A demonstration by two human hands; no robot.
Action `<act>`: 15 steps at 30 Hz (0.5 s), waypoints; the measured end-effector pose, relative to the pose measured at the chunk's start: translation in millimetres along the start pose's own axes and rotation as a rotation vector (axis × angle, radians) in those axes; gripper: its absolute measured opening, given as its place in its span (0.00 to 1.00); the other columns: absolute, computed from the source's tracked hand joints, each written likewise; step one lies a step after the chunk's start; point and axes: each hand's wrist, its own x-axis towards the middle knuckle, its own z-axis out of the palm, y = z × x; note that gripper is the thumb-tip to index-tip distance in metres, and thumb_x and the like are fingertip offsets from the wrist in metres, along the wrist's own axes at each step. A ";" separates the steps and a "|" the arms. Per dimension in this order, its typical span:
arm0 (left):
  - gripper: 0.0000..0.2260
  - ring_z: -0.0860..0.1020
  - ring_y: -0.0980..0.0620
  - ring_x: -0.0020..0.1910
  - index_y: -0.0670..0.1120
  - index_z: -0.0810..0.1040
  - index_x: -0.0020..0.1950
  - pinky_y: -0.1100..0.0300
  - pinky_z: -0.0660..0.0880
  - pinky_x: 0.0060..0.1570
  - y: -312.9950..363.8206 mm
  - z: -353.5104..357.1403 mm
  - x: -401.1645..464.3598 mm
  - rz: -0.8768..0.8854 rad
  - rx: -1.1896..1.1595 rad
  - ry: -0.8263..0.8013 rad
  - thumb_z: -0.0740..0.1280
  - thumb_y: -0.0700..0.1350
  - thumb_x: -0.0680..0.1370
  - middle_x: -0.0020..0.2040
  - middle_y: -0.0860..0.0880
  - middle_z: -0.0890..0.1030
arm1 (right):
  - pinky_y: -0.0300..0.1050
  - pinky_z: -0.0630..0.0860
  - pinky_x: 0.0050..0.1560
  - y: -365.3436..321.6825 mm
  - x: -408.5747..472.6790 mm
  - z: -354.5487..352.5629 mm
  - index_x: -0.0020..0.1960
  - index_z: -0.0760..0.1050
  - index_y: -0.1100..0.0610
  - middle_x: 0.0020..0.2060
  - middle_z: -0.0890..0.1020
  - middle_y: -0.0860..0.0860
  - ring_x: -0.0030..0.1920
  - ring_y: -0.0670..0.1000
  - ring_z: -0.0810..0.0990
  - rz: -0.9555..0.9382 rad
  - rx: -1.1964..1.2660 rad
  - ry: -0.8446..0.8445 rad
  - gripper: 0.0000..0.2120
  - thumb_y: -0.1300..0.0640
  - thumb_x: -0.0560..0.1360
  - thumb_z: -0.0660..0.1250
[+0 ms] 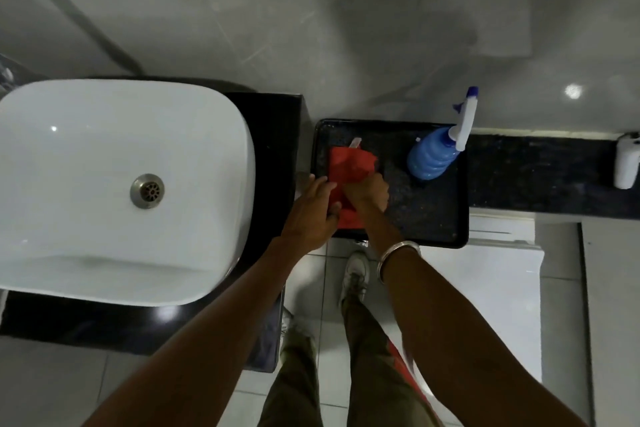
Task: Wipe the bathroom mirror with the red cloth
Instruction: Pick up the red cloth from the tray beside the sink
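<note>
The red cloth (349, 168) lies bunched on the left side of a black tray (429, 215). My right hand (369, 192) is closed on the cloth's right part, fingers dug into the fabric. My left hand (313, 210) rests against the cloth's left edge, thumb touching it, fingers spread over the tray's left rim. A small pale tag sticks out from the cloth's far edge. The mirror is not clearly in view; a glossy grey wall (311, 28) rises behind the counter.
A blue spray bottle (433, 158) with a white trigger stands at the tray's far right corner. A white basin (117, 184) sits on the black counter to the left. A white dispenser (627, 163) stands on the dark ledge at far right. My shoes show on the tiled floor below.
</note>
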 end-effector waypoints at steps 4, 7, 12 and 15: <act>0.20 0.61 0.44 0.81 0.47 0.65 0.78 0.49 0.68 0.74 10.7 4.1 6.4 -0.148 -0.403 0.041 0.59 0.49 0.86 0.80 0.44 0.63 | 0.49 0.78 0.52 0.9 4.9 -8.5 0.62 0.79 0.62 0.58 0.84 0.60 0.59 0.61 0.83 -0.157 -0.108 -0.069 0.27 0.44 0.71 0.74; 0.20 0.70 0.47 0.74 0.49 0.67 0.78 0.56 0.69 0.66 15.2 0.1 5.4 -0.258 -0.623 0.101 0.58 0.51 0.86 0.77 0.45 0.68 | 0.51 0.81 0.57 -2.2 0.9 -11.9 0.57 0.82 0.59 0.54 0.85 0.59 0.55 0.60 0.84 -0.197 -0.042 -0.157 0.19 0.49 0.72 0.72; 0.21 0.70 0.50 0.74 0.53 0.63 0.81 0.55 0.69 0.72 30.1 -23.7 -2.2 -0.193 -0.985 0.070 0.54 0.53 0.87 0.78 0.49 0.68 | 0.48 0.81 0.45 -34.2 -42.1 -42.4 0.42 0.79 0.57 0.43 0.84 0.56 0.47 0.57 0.84 -0.237 0.117 -0.218 0.05 0.55 0.71 0.71; 0.23 0.80 0.46 0.65 0.49 0.72 0.76 0.52 0.79 0.62 31.8 -53.2 -11.8 -0.207 -1.588 -0.030 0.54 0.58 0.86 0.71 0.44 0.79 | 0.47 0.80 0.40 -73.6 -106.9 -67.4 0.45 0.76 0.61 0.40 0.82 0.56 0.41 0.57 0.83 -0.520 -0.110 -0.193 0.11 0.53 0.73 0.71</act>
